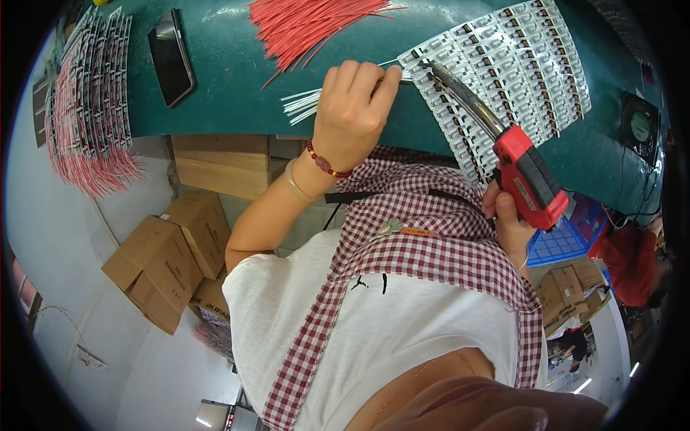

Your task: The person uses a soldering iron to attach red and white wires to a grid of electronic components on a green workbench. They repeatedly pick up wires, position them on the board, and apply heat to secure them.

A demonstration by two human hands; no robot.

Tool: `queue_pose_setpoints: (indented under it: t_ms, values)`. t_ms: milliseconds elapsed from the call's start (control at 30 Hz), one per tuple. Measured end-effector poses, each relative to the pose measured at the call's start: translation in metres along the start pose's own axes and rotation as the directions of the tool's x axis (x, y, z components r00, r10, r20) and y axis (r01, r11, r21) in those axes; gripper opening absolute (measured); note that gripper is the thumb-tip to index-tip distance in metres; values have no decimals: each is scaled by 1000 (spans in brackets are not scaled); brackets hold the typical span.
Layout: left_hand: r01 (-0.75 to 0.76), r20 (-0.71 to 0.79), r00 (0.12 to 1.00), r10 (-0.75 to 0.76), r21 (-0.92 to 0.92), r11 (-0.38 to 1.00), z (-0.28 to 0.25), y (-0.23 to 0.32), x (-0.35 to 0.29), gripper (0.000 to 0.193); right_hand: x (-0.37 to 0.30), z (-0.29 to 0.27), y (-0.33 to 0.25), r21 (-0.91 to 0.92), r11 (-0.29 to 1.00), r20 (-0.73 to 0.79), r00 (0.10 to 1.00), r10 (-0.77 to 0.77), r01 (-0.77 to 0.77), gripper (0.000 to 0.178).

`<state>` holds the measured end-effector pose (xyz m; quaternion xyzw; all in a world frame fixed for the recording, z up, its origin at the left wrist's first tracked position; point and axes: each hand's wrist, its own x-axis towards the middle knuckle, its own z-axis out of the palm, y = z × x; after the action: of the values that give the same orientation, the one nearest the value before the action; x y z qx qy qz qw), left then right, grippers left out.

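My left hand (353, 106) is closed round a thin bunch of white wires (300, 106), whose ends stick out to its left. From its fingertips a wire end reaches the left edge of a panel of small circuit boards (496, 72). My right hand (512, 224) grips a red and black soldering gun (528, 176) from below. The gun's long metal nose slants up and left over the panel, its tip close to the panel's left edge and the wire end. Whether the tip touches the board I cannot tell.
Red wires (309, 29) lie piled on the green table (223, 86). A phone (171, 57) and stacked boards with red wires (93, 93) are at the left. A black device (640, 128) sits far right. Cardboard boxes (162, 258) and a blue crate (557, 243) stand below table level.
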<state>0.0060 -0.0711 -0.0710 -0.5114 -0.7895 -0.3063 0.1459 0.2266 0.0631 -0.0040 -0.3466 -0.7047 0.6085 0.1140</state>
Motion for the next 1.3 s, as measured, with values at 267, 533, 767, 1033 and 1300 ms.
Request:
queue_pose_setpoints:
  t_ms: [267, 533, 767, 1033, 1300]
  values:
    - [-20, 7, 1000, 21, -50, 999, -2, 6, -5, 32, -4, -6, 6, 34, 999, 28, 999, 17, -17, 52]
    - [-10, 22, 1000, 11, -56, 998, 0, 8, -6, 32, -12, -22, 36, -251, 967, 71, 997, -31, 48, 47]
    - [-16, 26, 1000, 17, -49, 999, 0, 8, -5, 31, -10, -10, 11, -11, 1000, -28, 999, -25, 25, 56]
    - [-56, -4, 998, 55, -84, 995, -1, 13, -7, 33, -12, -15, 10, 69, 998, 13, 1000, 8, -9, 56]
    - [-27, 39, 999, 30, -80, 996, 2, 17, -9, 34, -22, -31, 31, -81, 996, 65, 997, 37, -32, 23]
